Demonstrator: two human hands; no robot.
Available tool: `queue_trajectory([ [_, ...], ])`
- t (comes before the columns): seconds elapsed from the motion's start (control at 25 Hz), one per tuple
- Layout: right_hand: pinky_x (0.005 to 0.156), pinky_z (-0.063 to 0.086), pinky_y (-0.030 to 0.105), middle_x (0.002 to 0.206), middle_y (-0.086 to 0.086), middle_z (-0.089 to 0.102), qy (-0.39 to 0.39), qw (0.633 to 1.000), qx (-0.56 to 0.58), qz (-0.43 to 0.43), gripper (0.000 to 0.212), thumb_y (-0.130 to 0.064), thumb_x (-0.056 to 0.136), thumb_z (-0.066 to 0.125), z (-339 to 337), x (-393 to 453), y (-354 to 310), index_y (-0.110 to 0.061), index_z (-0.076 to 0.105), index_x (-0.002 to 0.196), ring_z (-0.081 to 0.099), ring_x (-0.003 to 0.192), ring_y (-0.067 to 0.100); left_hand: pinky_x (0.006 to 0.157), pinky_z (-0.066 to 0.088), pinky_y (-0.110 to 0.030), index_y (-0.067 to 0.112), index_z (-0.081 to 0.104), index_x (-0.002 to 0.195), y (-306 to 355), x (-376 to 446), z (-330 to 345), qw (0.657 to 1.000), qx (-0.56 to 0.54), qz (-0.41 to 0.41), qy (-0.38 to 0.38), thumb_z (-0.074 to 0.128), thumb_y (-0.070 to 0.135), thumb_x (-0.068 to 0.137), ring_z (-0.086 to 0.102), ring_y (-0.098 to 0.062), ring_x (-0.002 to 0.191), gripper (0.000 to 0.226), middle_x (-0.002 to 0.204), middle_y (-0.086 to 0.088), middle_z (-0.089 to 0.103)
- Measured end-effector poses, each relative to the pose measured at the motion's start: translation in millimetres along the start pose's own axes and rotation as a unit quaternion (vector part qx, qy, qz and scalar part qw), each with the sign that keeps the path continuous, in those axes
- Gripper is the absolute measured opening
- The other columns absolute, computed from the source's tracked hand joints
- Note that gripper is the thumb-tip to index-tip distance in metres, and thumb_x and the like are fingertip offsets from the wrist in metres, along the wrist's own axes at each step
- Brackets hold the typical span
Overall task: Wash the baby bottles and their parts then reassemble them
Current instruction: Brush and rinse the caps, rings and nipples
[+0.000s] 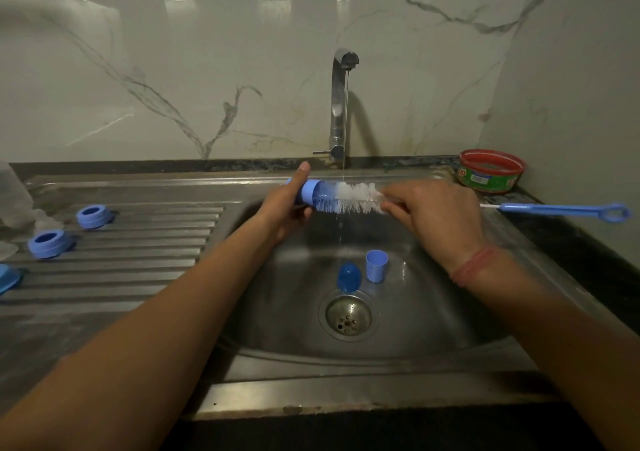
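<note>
Both hands are up over the sink basin [433, 329], and the space between them is filled: the left hand [282, 208] grips the bottle [317, 196], the right hand [433, 215] holds the brush [356, 198] by its bristles, and the blue handle juts out right over the counter. Straight behind, the tap [338, 104] and its running stream block the way back. Below, there's open basin all round, except a blue cap [349, 277] and a small cup [376, 265] just above the drain [348, 317]. On the drainboard [138, 242] at left, two blue rings [90, 216] sit near the far edge with bare ribs nearer the basin. A red tub [490, 170] fills the back right corner.
</note>
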State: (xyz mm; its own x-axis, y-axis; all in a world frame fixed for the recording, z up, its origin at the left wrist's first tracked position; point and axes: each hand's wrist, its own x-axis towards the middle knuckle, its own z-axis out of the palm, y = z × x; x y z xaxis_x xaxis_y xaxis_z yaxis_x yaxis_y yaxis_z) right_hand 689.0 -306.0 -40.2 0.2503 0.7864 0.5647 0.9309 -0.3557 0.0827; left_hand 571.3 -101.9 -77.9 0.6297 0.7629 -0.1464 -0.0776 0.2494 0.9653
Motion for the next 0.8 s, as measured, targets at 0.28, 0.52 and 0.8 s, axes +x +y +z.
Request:
queue_trajectory([
  [0.28, 0.044, 0.036, 0.021, 0.056, -0.004, 0.050, -0.215, 0.854, 0.415, 0.230, 0.023, -0.030, 0.095, 0.058, 10.5, 3.7, 12.6, -0.025, 0.062, 0.072, 0.041, 0.045, 0.007, 0.080, 0.058, -0.031, 0.021, 0.057, 0.125, 3.9, 3.2, -12.2, 0.978, -0.122, 0.095, -0.137, 0.053, 0.016, 0.098, 0.067, -0.020, 0.101, 0.028, 0.117, -0.006, 0.066],
  [0.52, 0.052, 0.041, 0.022, 0.059, -0.008, 0.058, -0.074, 0.968, 0.223, 0.092, 0.017, -0.034, 0.091, 0.062, 4.7, 1.7, 17.9, -0.029, 0.067, 0.076, 0.052, 0.053, 0.003, 0.068, 0.057, -0.024, 0.016, 0.064, 0.109, 5.0, 1.0, -9.9, 0.993, -0.026, 0.072, -0.084, 0.056, 0.036, 0.098, 0.069, -0.013, 0.081, 0.024, 0.098, -0.006, 0.069],
  [0.8, 0.058, 0.044, 0.027, 0.067, -0.004, 0.065, -0.071, 0.976, 0.193, 0.074, 0.017, -0.035, 0.094, 0.059, 3.9, 3.9, 10.0, -0.032, 0.073, 0.102, 0.057, 0.062, 0.014, 0.062, 0.053, -0.021, 0.017, 0.062, 0.108, 1.7, 9.0, -10.8, 0.995, -0.009, 0.088, -0.055, 0.061, 0.030, 0.097, 0.061, -0.015, 0.077, 0.018, 0.095, -0.007, 0.064],
])
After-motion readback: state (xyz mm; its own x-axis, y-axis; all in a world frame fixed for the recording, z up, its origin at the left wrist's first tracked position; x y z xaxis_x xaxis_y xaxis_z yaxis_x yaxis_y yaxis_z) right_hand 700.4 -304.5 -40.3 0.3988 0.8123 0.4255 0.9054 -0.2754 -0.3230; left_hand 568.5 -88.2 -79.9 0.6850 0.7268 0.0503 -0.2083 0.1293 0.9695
